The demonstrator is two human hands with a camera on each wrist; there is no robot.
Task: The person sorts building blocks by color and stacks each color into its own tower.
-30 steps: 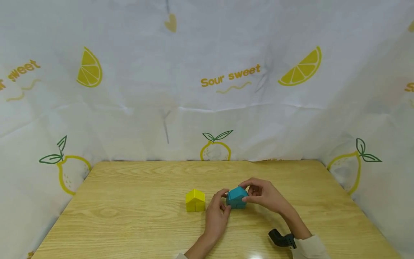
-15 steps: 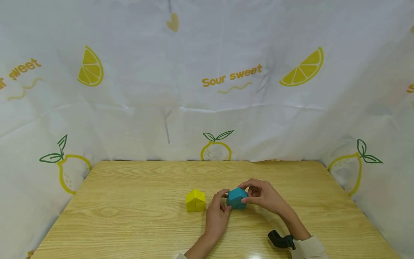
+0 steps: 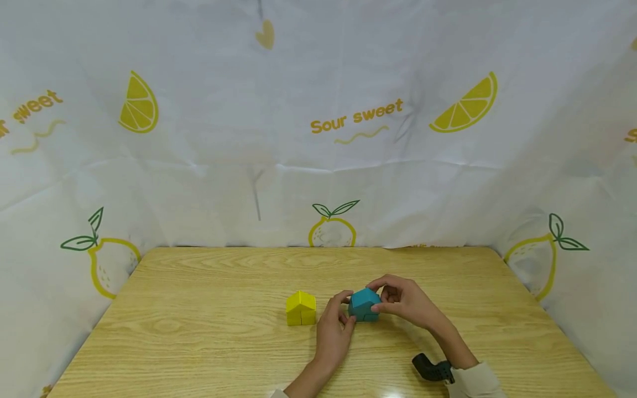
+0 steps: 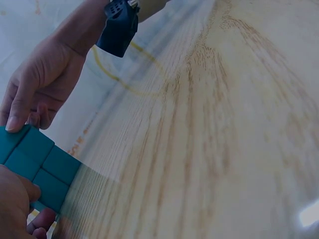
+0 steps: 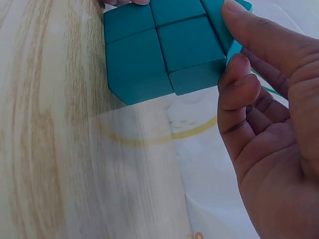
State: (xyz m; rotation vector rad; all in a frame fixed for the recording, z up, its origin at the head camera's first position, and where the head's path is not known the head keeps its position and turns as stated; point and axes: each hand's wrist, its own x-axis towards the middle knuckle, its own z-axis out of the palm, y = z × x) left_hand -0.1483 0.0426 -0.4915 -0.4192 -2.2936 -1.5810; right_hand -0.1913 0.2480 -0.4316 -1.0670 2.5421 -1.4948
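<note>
A teal cube toy (image 3: 365, 304) made of several small blocks sits on the wooden table, held by both hands. Its top part is slanted, giving it a house-like outline in the head view. My left hand (image 3: 334, 334) grips its left side, thumb in front and fingers behind. At its upper right, my right hand (image 3: 405, 301) pinches the top part between thumb and fingers. In the right wrist view, seams divide the teal blocks (image 5: 137, 64), and the right thumb (image 5: 264, 35) lies on the upper one. Left of the left hand stands a yellow house-shaped block set (image 3: 301, 308), untouched.
The light wooden table (image 3: 209, 342) reaches back to a white cloth (image 3: 224, 204) printed with lemons, which also hangs on both sides. A black wrist device (image 3: 433, 369) is worn at the right cuff.
The teal toy's top part has shifted slightly against the blocks below, and the seam at its left looks narrower. Both hands keep nearly the same place and grip.
</note>
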